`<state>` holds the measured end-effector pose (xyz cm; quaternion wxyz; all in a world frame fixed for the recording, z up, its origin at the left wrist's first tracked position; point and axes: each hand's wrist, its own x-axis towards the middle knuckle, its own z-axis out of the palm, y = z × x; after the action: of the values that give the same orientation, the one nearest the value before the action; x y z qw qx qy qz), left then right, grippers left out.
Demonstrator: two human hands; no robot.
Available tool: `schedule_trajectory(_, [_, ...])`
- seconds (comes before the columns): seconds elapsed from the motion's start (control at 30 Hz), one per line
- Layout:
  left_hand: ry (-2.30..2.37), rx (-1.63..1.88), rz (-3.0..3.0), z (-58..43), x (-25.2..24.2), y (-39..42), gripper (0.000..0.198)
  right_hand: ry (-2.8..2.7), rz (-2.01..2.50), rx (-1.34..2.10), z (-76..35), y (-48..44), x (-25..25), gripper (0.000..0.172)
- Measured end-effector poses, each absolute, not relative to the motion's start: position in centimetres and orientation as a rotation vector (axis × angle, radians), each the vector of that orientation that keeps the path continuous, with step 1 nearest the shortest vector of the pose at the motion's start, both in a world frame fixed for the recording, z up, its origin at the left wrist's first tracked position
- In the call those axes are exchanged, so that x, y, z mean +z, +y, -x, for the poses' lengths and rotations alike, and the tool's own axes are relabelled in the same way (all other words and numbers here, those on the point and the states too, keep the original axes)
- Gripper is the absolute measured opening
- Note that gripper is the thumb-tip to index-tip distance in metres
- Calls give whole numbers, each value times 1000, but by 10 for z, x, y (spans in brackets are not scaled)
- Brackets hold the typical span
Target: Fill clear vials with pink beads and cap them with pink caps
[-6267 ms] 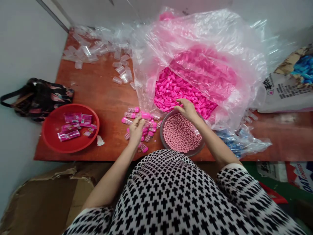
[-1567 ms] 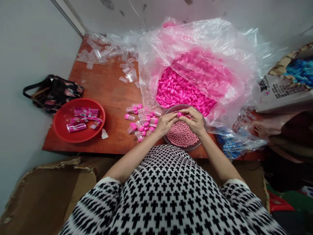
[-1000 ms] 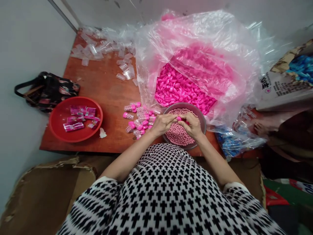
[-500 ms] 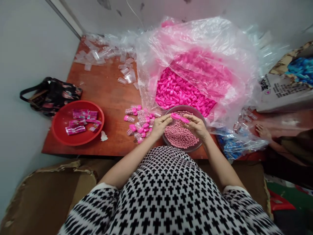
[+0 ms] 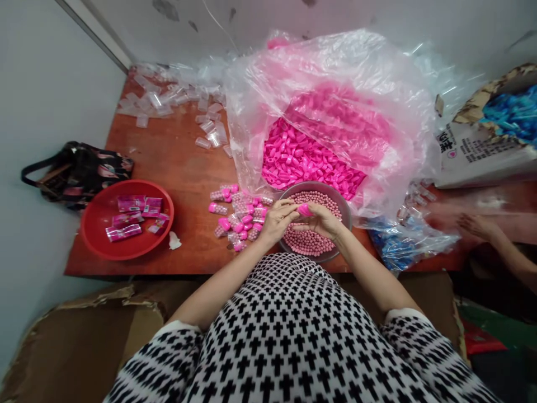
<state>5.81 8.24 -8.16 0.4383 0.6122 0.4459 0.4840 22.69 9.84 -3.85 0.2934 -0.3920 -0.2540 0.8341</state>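
Over a grey bowl (image 5: 348,215) of small pink beads (image 5: 308,242), my left hand (image 5: 277,221) and my right hand (image 5: 322,221) meet around a bright pink plastic cap (image 5: 305,210). The right fingers pinch the cap, and the left fingers close at its left side. Whether a clear tube sits in my left fingers is hidden. Left of the bowl lies a pile of clear bead-filled tubes with pink caps (image 5: 241,215). Behind the bowl, a large clear plastic bag (image 5: 356,61) lies open, full of loose pink caps (image 5: 306,159).
A red basin (image 5: 126,249) with several pink packets stands at the left, beside a dark handbag (image 5: 96,168). Empty clear tubes (image 5: 213,131) lie at the back. At right are a bag of blue pieces (image 5: 396,240), a carton (image 5: 482,151) and another person's hand (image 5: 478,225).
The pink cap, stretched out lengthwise between my hands before, now looks folded and compact. My hands have come closer together. The other person's hand has moved right.
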Motion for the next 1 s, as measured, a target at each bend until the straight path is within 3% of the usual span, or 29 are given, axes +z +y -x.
schedule_trajectory(0.33, [1170, 1164, -1546, -58, -86, 86, 25, -483, 1106, 2080, -201, 96, -57, 26])
schedule_trajectory(0.53, [1290, 1142, -1481, -28, -88, 91, 29, -785, 1160, 2188, -202, 125, -52, 43])
schedule_trajectory(0.77, [1729, 1233, -1464, 50, -115, 103, 30, -1275, 1443, 1667, -239, 178, -67, 36])
schedule_trajectory(1.0, [1708, 1085, -1463, 30, -131, 102, 32, -2203, 1613, 1002, -192, 218, -98, 22])
